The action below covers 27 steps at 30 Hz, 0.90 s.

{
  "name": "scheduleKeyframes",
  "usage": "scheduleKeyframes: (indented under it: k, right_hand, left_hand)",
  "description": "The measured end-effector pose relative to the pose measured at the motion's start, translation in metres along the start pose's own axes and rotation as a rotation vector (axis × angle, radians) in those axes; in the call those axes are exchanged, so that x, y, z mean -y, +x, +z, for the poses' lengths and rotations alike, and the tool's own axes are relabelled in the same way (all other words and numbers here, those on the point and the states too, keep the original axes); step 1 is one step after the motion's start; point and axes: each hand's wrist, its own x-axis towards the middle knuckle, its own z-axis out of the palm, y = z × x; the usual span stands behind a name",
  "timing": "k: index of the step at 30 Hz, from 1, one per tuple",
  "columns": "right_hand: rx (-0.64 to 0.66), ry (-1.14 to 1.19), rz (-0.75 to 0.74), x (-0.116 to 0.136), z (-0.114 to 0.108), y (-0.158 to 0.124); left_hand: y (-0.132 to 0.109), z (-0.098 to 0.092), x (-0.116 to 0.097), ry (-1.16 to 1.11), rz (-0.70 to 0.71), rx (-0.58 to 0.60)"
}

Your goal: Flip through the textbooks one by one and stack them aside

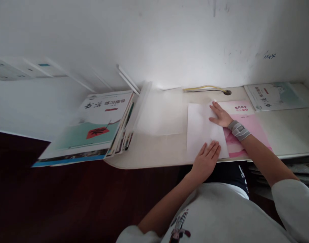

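A white sheet of paper (201,130) lies on the pale desk (154,152), overlapping the left part of a pink book (247,126). My left hand (206,158) lies flat on the sheet's near corner, fingers stretched out. My right hand (220,114) presses flat on the sheet's far right edge, where it meets the pink book; a grey band with a watch (239,130) is on that wrist. Neither hand holds anything.
A stack of books with a white and teal cover (93,130) sits at the left, overhanging the desk edge. A clear plastic sleeve (160,111) lies mid-desk. Another book (274,95) lies far right. A yellow cable (205,88) runs along the wall.
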Motion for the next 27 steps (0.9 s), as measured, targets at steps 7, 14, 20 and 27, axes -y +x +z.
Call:
scheduleKeyframes:
  k: [7,14,20,27]
  right_hand:
    - [0.078,-0.053,-0.049,0.005,-0.003,0.000]
    - [-0.045,0.023,0.075,0.006,-0.001,-0.002]
    - [0.066,-0.058,-0.009,0.010,-0.002,-0.002]
    - [0.059,-0.039,-0.032,0.010,-0.002,-0.003]
  left_hand:
    - [0.001,-0.002,-0.003,0.022,-0.009,-0.018]
    - [-0.006,-0.005,0.001,0.059,-0.054,-0.032]
    - [-0.012,0.000,0.000,0.052,-0.076,-0.021]
    - [-0.014,0.002,0.000,0.014,-0.108,0.000]
